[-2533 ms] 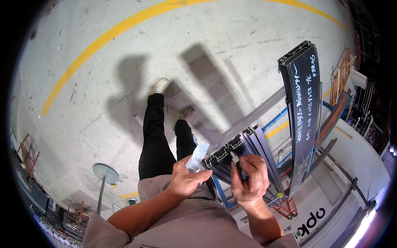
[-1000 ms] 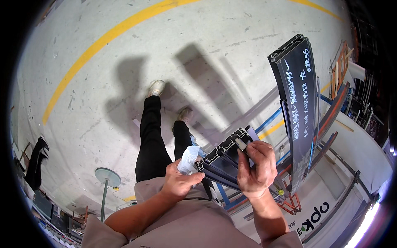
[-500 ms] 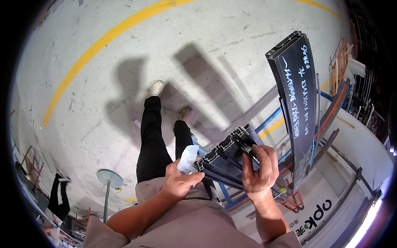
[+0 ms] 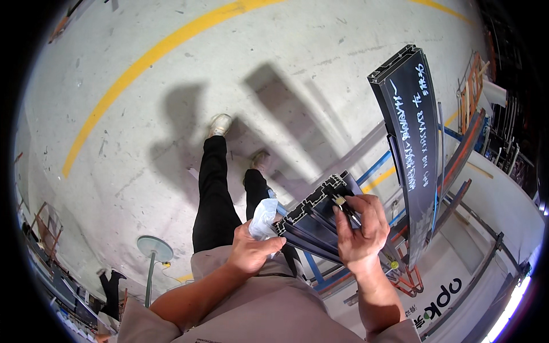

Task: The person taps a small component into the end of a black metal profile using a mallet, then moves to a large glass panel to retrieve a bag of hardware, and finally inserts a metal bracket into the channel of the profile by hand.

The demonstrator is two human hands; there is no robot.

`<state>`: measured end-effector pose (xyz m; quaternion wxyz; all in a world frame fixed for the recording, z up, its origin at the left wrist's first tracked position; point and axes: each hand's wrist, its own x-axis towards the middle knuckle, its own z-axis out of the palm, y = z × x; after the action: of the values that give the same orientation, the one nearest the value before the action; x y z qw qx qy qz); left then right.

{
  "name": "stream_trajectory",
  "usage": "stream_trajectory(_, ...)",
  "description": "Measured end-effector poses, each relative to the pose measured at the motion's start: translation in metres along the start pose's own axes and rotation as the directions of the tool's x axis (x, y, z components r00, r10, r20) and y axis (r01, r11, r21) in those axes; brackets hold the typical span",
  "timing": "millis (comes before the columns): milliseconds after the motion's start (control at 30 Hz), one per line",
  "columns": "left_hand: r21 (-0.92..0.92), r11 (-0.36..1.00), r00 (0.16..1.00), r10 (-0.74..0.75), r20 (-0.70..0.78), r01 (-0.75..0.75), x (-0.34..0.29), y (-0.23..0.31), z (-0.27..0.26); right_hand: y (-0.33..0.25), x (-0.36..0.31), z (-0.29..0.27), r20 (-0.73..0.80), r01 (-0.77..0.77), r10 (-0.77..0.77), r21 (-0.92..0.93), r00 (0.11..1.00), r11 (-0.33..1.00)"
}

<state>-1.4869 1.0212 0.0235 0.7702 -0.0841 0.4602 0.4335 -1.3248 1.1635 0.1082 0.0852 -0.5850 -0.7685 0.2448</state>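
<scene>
A black metal profile (image 4: 311, 233) with a ribbed, cut end reaches toward me at waist height. Around a translucent plastic bag (image 4: 263, 219), my left hand (image 4: 251, 249) is closed, its thumb against the near corner of that cut end. My right hand (image 4: 364, 230) lies over the profile's right side. Its thumb and fingers pinch a small piece with a brass-coloured end (image 4: 340, 201) at the profile's channel. Whether this piece sits in the channel or just above it, I cannot tell. The palm side of the right hand is hidden.
Right of my hands stands a long dark profile (image 4: 407, 114) with white handwriting. Orange and blue rack bars (image 4: 457, 154) run behind it. A round-topped stand (image 4: 155, 248) is at the lower left. Ahead, a yellow line (image 4: 137, 68) curves over the concrete floor.
The small piece and my right fingertips have shifted slightly along the profile's end. My left hand keeps its hold on the bag. A person at the far lower left has moved.
</scene>
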Motion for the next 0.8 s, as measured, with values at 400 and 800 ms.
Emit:
stream_trajectory(400,-0.045,0.999,1.000,0.002,-0.012,-0.003,-0.001,0.002,0.003,-0.003,-0.040,0.010,-0.040,0.142,-0.138,0.101,0.990,0.985)
stream_trajectory(800,-0.077,0.997,1.000,0.009,0.002,-0.008,-0.002,-0.001,0.002,-0.003,-0.044,0.015,-0.075,0.190,-0.186,0.057,0.980,0.980)
